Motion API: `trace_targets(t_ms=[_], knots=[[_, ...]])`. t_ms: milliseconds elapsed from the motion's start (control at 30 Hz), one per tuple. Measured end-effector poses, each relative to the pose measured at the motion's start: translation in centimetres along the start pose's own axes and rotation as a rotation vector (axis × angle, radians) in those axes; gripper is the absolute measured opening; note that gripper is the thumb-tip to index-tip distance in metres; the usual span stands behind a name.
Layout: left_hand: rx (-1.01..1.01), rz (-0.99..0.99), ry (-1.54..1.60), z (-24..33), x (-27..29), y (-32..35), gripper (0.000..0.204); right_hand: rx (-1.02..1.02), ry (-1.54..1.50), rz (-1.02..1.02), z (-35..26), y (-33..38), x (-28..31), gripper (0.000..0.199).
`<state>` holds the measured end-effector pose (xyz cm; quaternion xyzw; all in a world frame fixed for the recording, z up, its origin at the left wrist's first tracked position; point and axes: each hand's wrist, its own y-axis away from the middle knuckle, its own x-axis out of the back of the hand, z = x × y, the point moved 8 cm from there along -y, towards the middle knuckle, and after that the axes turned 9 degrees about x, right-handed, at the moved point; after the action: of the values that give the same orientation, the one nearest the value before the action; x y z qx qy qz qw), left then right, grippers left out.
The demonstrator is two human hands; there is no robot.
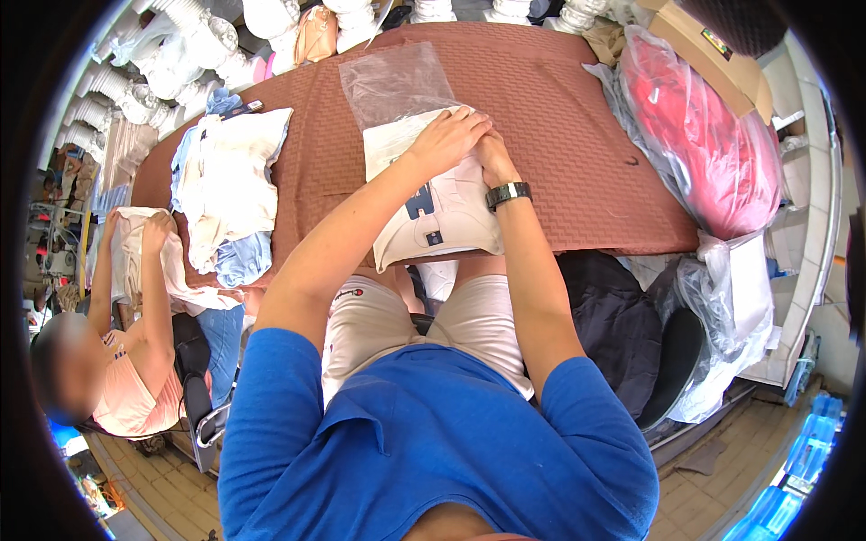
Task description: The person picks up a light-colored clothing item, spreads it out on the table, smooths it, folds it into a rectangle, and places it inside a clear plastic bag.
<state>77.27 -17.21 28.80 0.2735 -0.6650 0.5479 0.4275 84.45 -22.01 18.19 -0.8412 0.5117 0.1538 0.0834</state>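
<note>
Head view: both hands, left (448,137) and right (493,149), press together on a soft, light folded garment (433,212) below the slippery bag (394,83); best gripped at its edges.

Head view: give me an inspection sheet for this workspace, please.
Surface: table under a brown quilted cover.
Job's things: folded white garment, its near end over the table edge; clear bag at its far end.
Clutter: pile of white and blue clothes to the left; red bundle in plastic to the right.
Grippers: left hand and right hand both press on the garment, touching each other.
Cables: nothing seen.
Surroundings: another person seated at left, handling cloth.
</note>
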Motion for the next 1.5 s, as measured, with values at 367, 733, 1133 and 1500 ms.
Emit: trace_targets(t_ms=[367, 733, 1133, 1500], knots=[[0.245, -0.143, -0.156, 0.9, -1.5, -2.8, 0.017, -0.021, -0.033, 0.099, -0.1, 0.5, 0.5, 0.024], [0.120, -0.187, -0.085, 1.2, -1.7, -1.0, 0.033, 0.007, -0.118, 0.188, 1.5, -0.1, 1.0, 0.021], [0.064, -0.148, 0.038, 1.2, -0.5, 2.7, 0.043, 0.058, 0.861, -0.081, -1.8, 3.5, 0.9, 0.033], [0.166, -0.264, 0.167, 3.2, 1.1, 4.0, 0.048, 0.080, 0.234, 0.163, 1.8, 3.9, 3.7, 0.028]])
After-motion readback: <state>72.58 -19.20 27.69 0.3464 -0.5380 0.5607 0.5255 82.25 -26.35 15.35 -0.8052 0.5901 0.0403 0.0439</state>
